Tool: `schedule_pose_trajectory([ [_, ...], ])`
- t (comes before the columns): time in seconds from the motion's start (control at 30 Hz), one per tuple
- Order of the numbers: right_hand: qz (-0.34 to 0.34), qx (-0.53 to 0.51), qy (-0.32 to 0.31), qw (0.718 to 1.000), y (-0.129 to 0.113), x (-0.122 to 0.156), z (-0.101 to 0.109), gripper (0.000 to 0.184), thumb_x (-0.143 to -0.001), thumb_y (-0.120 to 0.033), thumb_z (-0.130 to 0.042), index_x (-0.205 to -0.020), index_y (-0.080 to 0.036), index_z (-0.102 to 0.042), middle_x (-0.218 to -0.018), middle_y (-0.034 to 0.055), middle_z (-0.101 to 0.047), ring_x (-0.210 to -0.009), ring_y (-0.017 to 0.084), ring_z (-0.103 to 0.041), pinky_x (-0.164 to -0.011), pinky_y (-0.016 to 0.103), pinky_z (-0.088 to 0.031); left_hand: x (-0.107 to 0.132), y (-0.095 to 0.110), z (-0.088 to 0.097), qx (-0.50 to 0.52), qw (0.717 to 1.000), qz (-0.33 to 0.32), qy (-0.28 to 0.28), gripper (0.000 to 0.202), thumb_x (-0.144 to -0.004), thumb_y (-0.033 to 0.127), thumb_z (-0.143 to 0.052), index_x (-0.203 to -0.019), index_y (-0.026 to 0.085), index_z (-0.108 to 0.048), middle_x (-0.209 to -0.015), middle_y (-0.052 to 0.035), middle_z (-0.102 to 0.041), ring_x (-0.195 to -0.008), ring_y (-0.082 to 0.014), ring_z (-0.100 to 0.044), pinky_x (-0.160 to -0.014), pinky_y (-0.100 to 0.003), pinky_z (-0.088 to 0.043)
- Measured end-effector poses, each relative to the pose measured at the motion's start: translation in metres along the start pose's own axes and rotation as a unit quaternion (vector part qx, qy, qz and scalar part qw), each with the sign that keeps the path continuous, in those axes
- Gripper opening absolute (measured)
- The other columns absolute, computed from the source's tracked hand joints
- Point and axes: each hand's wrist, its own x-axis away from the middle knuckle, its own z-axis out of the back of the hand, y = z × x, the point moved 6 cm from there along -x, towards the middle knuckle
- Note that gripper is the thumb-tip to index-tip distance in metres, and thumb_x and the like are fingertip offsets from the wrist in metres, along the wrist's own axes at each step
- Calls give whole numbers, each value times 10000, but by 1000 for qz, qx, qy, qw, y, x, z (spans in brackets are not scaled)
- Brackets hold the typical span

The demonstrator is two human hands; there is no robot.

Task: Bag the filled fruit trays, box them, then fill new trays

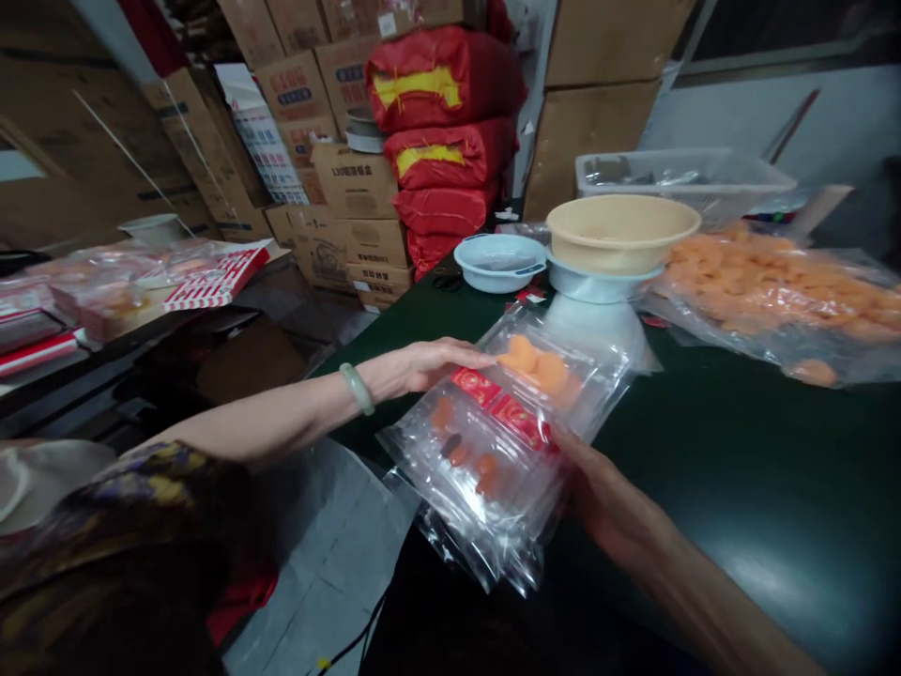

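A clear plastic pack point(485, 451) of orange fruit pieces point(535, 366) with red labels point(507, 408), held at the near edge of a dark green table point(739, 469). The pack lies over other clear packs, and its lower corner projects past the table's left edge, above a grey floor area point(324, 535). The left hand point(440, 364), with a pale green bangle point(358, 389) at the wrist, lies on the pack's upper left side, its fingers extended and released, not clenched. The right hand point(605, 498) meets the pack's right edge; its fingers pass behind the plastic, so whether they grasp it cannot be told.

Open tabletop extends to the right of the right hand. Beyond the pack's far end stand a pale blue bowl point(499, 263) and a tan bowl point(623, 235), the latter stacked on a blue-white bowl point(605, 286). To the right lies a large bag of orange pieces point(767, 291), with a clear plastic bin point(682, 183) behind it. Cartons point(352, 178) and red sacks point(443, 80) are stacked behind the table.
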Motion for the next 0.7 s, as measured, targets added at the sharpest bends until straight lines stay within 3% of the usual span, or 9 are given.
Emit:
schedule_pose_trajectory([
  [0.13,-24,-30,-9,999,-1,-4,-9,602,-671,-576,-649,-1179,-262,-569,-1101,70,-657,-950,293,-604,-774,432,-467,-7,-29,11,98,990,94,-46,396,-609,310,-772,-925,95,-667,-848,-106,-709,-755,-206,-663,-712,-323,-511],
  [0.33,23,-92,-10,995,-14,-7,-24,579,-722,-492,-645,-1228,-228,-546,-1165,78,-633,-1027,293,-594,-867,440,-478,-20,-45,14,128,983,104,-76,399,-634,359,-756,-921,97,-668,-841,-99,-712,-734,-199,-662,-718,-325,-513],
  [0.43,33,-90,7,995,-12,-11,-21,557,-738,-476,-635,-1218,-207,-552,-1145,83,-642,-1035,293,-591,-879,437,-480,-22,-47,13,139,982,82,-97,416,-650,373,-743,-936,82,-663,-847,-107,-710,-740,-198,-661,-729,-321,-510],
  [0.57,71,-63,-30,995,-12,-12,-18,511,-750,-473,-628,-1182,-204,-575,-1169,70,-632,-1103,282,-560,-930,407,-464,-17,-50,5,159,979,39,-118,439,-617,397,-759,-907,80,-667,-844,-106,-709,-748,-193,-657,-745,-316,-513],
  [0.7,185,-15,-94,978,-42,2,-19,576,-717,-451,-671,-1213,-182,-553,-1171,93,-626,-1108,293,-556,-966,436,-438,-6,-27,-9,156,978,-90,-107,455,-523,340,-819,-878,98,-667,-788,-78,-705,-696,-179,-652,-721,-296,-518],
])
